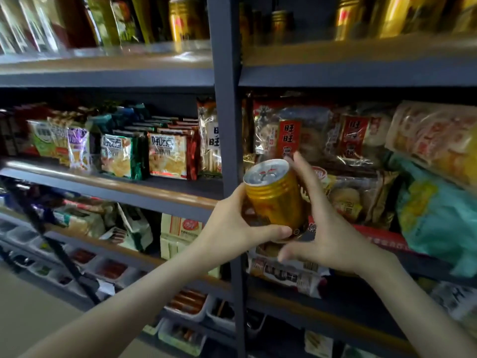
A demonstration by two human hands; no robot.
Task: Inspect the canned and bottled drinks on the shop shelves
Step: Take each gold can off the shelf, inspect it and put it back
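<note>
A gold drink can (pixel 275 200) with a silver pull-tab top is held up in front of the shelves, tilted with its top toward me. My left hand (pixel 232 223) grips its lower left side, thumb across the bottom front. My right hand (pixel 325 228) touches the can's right side, fingers spread and a fingertip by the rim. More gold cans (pixel 180 21) stand on the top shelf, with others (pixel 346 19) to the right of the post, all blurred.
A dark metal upright post (pixel 227 125) divides the shelving. Snack bags (pixel 167 156) fill the middle left shelf and rice-cracker packs (pixel 291 130) the right. Lower shelves hold packets and white trays (pixel 188 306). Grey floor lies at bottom left.
</note>
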